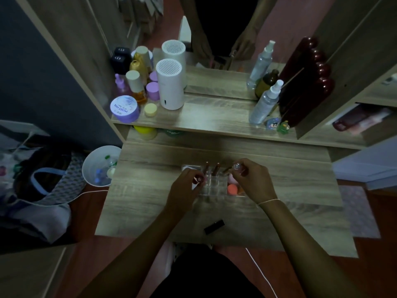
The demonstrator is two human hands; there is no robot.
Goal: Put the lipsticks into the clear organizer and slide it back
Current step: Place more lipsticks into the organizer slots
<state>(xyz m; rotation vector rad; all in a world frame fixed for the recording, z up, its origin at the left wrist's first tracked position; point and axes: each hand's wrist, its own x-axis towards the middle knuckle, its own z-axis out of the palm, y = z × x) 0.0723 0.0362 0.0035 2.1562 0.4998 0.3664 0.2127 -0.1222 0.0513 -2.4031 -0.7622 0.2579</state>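
The clear organizer (212,190) sits on the wooden dressing table (150,201) between my hands. Two brownish lipsticks (215,169) stand upright in its rear slots. Orange and pink sponges (232,187) lie in its right compartment. My left hand (185,187) is closed around a pink lipstick (198,179) at the organizer's left side. My right hand (251,179) pinches a lipstick with a clear round cap (235,167) over the organizer's right rear corner. A black lipstick (214,226) lies flat on the table near the front edge.
A raised shelf (214,117) behind holds a white cylinder device (170,84), jars and bottles at left, and spray bottles (265,102) at right. A mirror stands at the back. A white bin (101,166) and bags stand on the floor at left.
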